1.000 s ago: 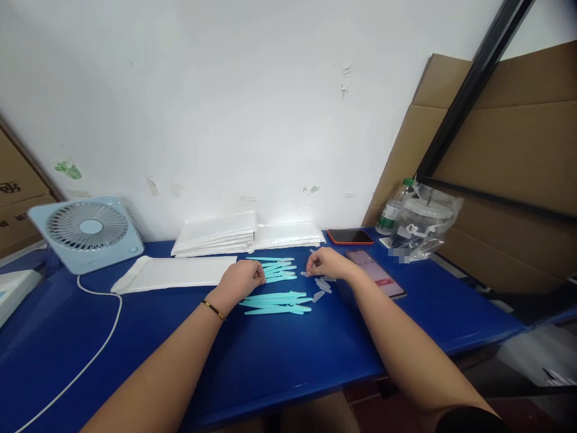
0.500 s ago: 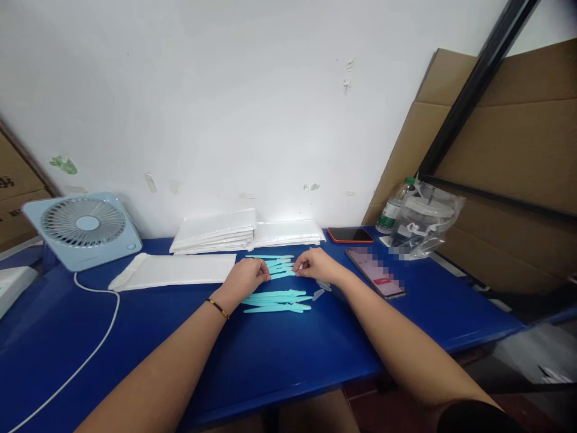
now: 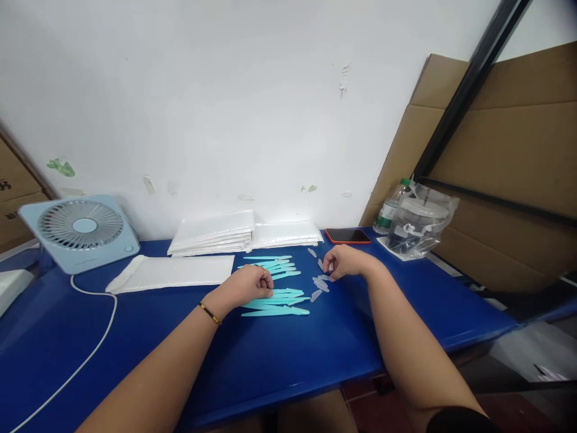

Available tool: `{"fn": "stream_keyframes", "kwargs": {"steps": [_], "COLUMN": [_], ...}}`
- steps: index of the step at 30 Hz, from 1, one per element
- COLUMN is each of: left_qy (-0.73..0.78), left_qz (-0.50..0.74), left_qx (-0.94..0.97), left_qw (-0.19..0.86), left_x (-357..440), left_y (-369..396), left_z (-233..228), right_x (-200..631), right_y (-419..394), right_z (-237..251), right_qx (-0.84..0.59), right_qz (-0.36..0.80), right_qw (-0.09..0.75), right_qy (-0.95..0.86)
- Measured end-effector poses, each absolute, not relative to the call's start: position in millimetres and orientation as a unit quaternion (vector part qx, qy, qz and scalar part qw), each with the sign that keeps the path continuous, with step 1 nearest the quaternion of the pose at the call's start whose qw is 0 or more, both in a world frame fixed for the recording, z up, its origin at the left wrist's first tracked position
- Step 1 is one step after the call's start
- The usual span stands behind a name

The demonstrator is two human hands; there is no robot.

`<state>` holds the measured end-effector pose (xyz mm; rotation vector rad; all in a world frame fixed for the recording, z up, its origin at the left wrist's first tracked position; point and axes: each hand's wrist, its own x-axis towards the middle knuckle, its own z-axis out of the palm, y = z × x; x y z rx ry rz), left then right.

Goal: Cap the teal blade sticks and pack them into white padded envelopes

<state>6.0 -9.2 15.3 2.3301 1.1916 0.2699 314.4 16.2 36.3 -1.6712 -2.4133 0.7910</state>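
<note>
My left hand (image 3: 252, 284) is closed, thumb and fingers pinched at the lower group of turquoise eyebrow razors (image 3: 282, 310). It appears to grip one of them, though the fingers cover part of it. Just beyond lies an upper group of similar razors (image 3: 285, 275), handles pointing left. To their right, my right hand (image 3: 350, 262) hovers low over several small translucent blade caps (image 3: 320, 285) scattered on the blue table (image 3: 288, 355). Its fingertips are pinched together on a whitish piece that looks like one of these caps.
Stacked white padded packets (image 3: 211, 231) lean by the wall, with a single long packet (image 3: 174, 273) in front. A pale blue fan (image 3: 85, 225) and its cable are at left. An orange-edged phone (image 3: 347, 236), a bottle (image 3: 391, 207) and a bagged cup (image 3: 419, 219) stand at right.
My left hand has come nearer, from the upper razors to the lower group. My right hand has moved right, away from the razor tips to the caps. The pinkish phone no longer shows.
</note>
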Motion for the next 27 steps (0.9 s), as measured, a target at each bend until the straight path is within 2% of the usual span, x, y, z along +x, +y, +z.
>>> {"fn": "stream_keyframes", "kwargs": {"steps": [3, 12, 17, 20, 23, 27], "left_qy": [0.460, 0.517, 0.536, 0.525, 0.520, 0.517], "left_qz": [0.101, 0.120, 0.119, 0.112, 0.109, 0.128], "left_qx": [0.845, 0.817, 0.825, 0.835, 0.839, 0.840], "left_qw": [0.252, 0.226, 0.136, 0.122, 0.113, 0.101], "left_x": [5.9, 3.6, 4.4, 5.9, 7.6, 9.0], "left_y": [-6.0, -3.9, -4.8, -4.0, -3.4, -5.1], "left_z": [10.2, 9.0, 9.7, 7.1, 5.8, 9.2], "right_x": [310.9, 289.4, 283.8, 279.2, 276.4, 274.9], "right_y": [18.6, 19.0, 21.6, 22.0, 20.3, 17.5], "right_z": [27.8, 20.3, 16.0, 12.9, 12.9, 15.8], "right_qx": [-0.554, -0.484, -0.480, -0.456, -0.439, -0.421], "right_qz": [0.229, 0.199, 0.172, 0.163, 0.197, 0.300], "right_qw": [0.036, 0.110, 0.108, 0.133, 0.163, 0.209], "right_qy": [-0.800, -0.845, -0.853, -0.865, -0.862, -0.830]}}
